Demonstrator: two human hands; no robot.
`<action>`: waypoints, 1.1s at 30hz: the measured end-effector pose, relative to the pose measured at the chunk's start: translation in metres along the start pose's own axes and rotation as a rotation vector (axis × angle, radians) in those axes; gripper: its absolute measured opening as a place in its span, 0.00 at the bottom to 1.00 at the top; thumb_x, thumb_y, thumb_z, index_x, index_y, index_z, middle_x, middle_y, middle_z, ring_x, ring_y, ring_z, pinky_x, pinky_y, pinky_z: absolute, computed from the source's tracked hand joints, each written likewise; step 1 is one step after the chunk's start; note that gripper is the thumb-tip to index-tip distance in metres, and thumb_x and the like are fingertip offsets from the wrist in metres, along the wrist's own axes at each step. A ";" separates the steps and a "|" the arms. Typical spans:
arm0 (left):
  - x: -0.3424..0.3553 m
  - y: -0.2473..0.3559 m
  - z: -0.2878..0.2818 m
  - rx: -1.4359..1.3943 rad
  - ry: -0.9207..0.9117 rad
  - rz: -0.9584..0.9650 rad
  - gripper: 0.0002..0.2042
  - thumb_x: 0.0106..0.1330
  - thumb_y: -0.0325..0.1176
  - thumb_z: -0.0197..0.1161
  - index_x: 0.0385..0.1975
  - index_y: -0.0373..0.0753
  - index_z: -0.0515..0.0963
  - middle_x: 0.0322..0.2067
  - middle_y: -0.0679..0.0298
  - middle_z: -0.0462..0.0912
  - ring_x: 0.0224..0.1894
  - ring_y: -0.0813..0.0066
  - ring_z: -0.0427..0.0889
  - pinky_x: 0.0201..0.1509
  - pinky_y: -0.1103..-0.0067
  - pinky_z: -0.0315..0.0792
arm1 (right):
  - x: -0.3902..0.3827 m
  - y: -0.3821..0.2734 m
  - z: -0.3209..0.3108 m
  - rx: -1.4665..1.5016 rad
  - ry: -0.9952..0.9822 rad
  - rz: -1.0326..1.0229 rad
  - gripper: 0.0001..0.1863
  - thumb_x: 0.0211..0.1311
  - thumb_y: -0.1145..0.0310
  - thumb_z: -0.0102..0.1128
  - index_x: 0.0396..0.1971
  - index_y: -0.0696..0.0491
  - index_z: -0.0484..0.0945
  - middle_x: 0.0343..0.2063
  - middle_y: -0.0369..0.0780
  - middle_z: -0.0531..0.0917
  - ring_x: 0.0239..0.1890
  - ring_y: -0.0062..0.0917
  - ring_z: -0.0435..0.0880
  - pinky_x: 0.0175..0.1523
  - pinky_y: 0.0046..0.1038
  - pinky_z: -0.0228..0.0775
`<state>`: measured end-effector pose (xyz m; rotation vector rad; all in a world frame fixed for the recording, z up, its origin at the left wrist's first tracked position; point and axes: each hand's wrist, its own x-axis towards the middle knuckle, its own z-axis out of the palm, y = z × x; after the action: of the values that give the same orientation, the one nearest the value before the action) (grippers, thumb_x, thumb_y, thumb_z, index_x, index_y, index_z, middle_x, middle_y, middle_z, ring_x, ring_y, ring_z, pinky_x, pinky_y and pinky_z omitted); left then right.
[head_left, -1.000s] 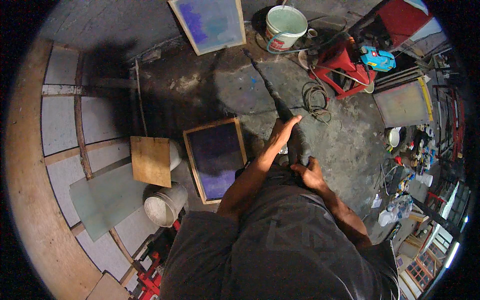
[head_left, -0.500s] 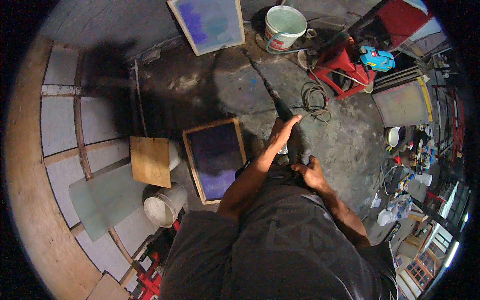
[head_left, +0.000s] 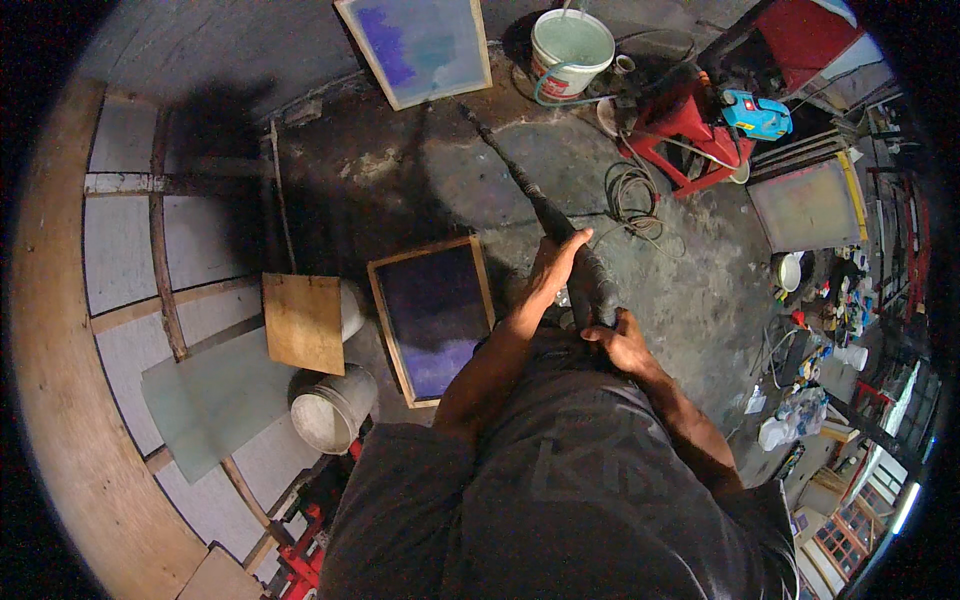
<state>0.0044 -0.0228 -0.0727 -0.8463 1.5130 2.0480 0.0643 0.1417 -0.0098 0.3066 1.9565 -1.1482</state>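
A long black pressure-washer spray gun (head_left: 522,182) slants away from my body, its thin tip pointing at the far frame. My left hand (head_left: 560,270) is closed round the barrel, thumb on top. Closer to my waist, my right hand (head_left: 622,345) grips the rear handle; whether a finger presses the trigger is hidden. Beyond the tip, a wooden-framed printing screen (head_left: 425,50) with a purple patch along its left side leans on the wall. Another framed screen (head_left: 432,310), dark purple, stands to the left of my left forearm. No spray can be made out.
A white bucket (head_left: 572,50) of cloudy liquid stands at the back wall, a hose in it. Right of it, a blue pressure washer (head_left: 757,115) sits on a red stand (head_left: 690,135). Coiled hose (head_left: 635,200) lies on the floor. A bucket (head_left: 332,410) and board (head_left: 304,322) are at left.
The spray gun's tip has swung left along the lower edge of the far screen. My left hand has shifted slightly left with it; both hands keep their grip.
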 end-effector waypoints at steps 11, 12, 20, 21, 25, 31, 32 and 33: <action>-0.001 0.002 -0.007 -0.032 0.016 0.010 0.28 0.52 0.55 0.61 0.42 0.34 0.73 0.39 0.62 0.75 0.40 0.68 0.71 0.47 0.73 0.64 | -0.015 -0.040 0.005 -0.025 0.054 0.106 0.30 0.47 0.67 0.66 0.48 0.65 0.65 0.39 0.45 0.78 0.42 0.32 0.76 0.46 0.32 0.68; -0.001 0.002 -0.008 -0.047 0.008 0.023 0.28 0.52 0.55 0.62 0.42 0.34 0.73 0.39 0.62 0.75 0.41 0.68 0.71 0.47 0.73 0.64 | -0.013 -0.039 0.004 -0.018 0.013 0.119 0.31 0.46 0.67 0.66 0.48 0.65 0.64 0.40 0.45 0.77 0.42 0.33 0.76 0.47 0.32 0.68; -0.001 0.007 -0.004 0.016 0.043 0.058 0.28 0.52 0.56 0.62 0.41 0.34 0.74 0.39 0.60 0.76 0.41 0.66 0.72 0.48 0.72 0.64 | 0.031 0.042 0.001 0.021 -0.080 0.050 0.34 0.45 0.63 0.65 0.50 0.67 0.64 0.43 0.48 0.76 0.44 0.35 0.76 0.49 0.33 0.67; -0.002 0.008 -0.005 0.021 0.055 0.055 0.29 0.52 0.56 0.62 0.41 0.34 0.74 0.39 0.60 0.76 0.42 0.66 0.72 0.48 0.72 0.64 | 0.025 0.028 0.002 0.005 -0.068 0.079 0.35 0.45 0.63 0.65 0.50 0.68 0.63 0.43 0.48 0.76 0.45 0.35 0.75 0.49 0.33 0.67; 0.004 0.000 -0.006 -0.001 0.075 0.006 0.28 0.51 0.55 0.62 0.39 0.34 0.73 0.36 0.61 0.75 0.38 0.67 0.72 0.44 0.72 0.65 | 0.009 -0.006 -0.001 -0.088 -0.050 0.176 0.37 0.44 0.63 0.66 0.51 0.68 0.62 0.44 0.49 0.76 0.46 0.36 0.75 0.51 0.32 0.66; 0.004 0.002 0.002 -0.006 0.062 0.083 0.27 0.50 0.55 0.63 0.35 0.33 0.73 0.31 0.62 0.74 0.34 0.69 0.72 0.39 0.73 0.66 | 0.008 0.010 0.005 0.017 0.024 0.122 0.38 0.45 0.64 0.67 0.54 0.68 0.59 0.43 0.49 0.76 0.45 0.35 0.76 0.50 0.32 0.66; 0.005 0.001 0.002 0.013 0.028 0.071 0.30 0.51 0.57 0.62 0.40 0.33 0.73 0.36 0.60 0.75 0.38 0.67 0.72 0.44 0.72 0.65 | 0.008 0.011 0.006 0.058 0.011 0.089 0.39 0.45 0.64 0.66 0.54 0.68 0.58 0.43 0.48 0.76 0.45 0.35 0.76 0.50 0.32 0.67; 0.006 0.001 0.002 0.032 -0.007 0.059 0.32 0.51 0.58 0.62 0.44 0.33 0.73 0.42 0.58 0.75 0.43 0.65 0.72 0.49 0.71 0.65 | 0.007 0.011 0.007 0.073 0.024 0.098 0.38 0.46 0.65 0.66 0.54 0.68 0.58 0.44 0.49 0.76 0.45 0.35 0.76 0.51 0.32 0.66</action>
<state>-0.0010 -0.0212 -0.0761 -0.7908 1.5801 2.0603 0.0694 0.1408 -0.0236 0.4513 1.9012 -1.1592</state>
